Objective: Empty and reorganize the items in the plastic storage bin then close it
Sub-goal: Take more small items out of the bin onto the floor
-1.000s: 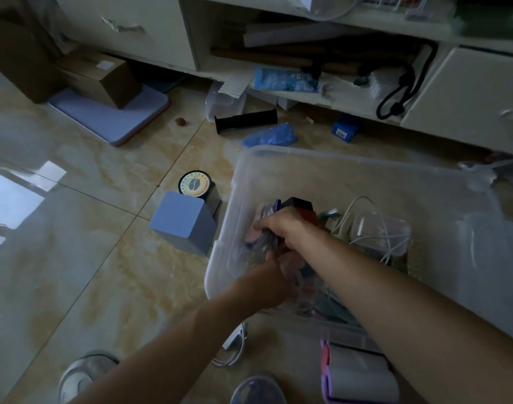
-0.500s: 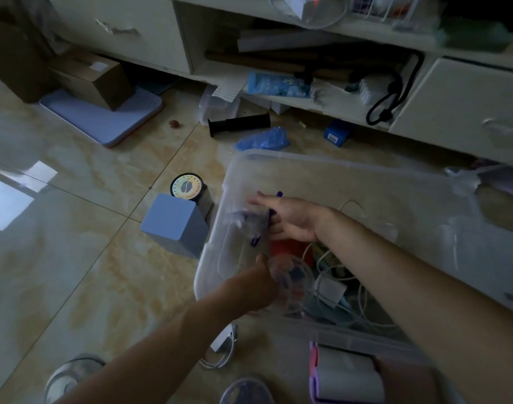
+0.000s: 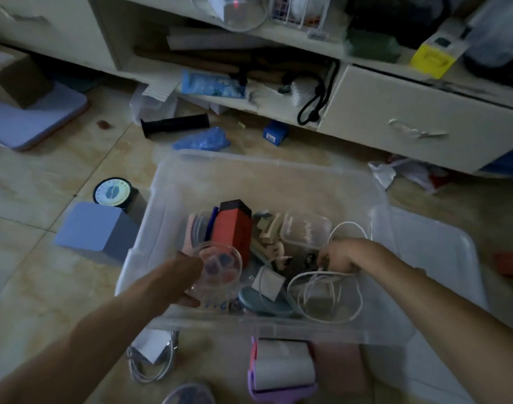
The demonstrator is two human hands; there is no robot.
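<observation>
The big clear plastic storage bin (image 3: 278, 182) sat open on glossy marbled beige floor tiles (image 3: 39, 176) by a cluttered white cabinet (image 3: 409, 118). Inside it, your right hand (image 3: 341, 255) was curled around a looped white cable (image 3: 328, 295), and your left hand (image 3: 182, 275) gripped a small round clear container (image 3: 218, 265).

Right hand (image 3: 338, 256) fingertips hidden among cables (image 3: 328, 290); its grip is unclear
</observation>
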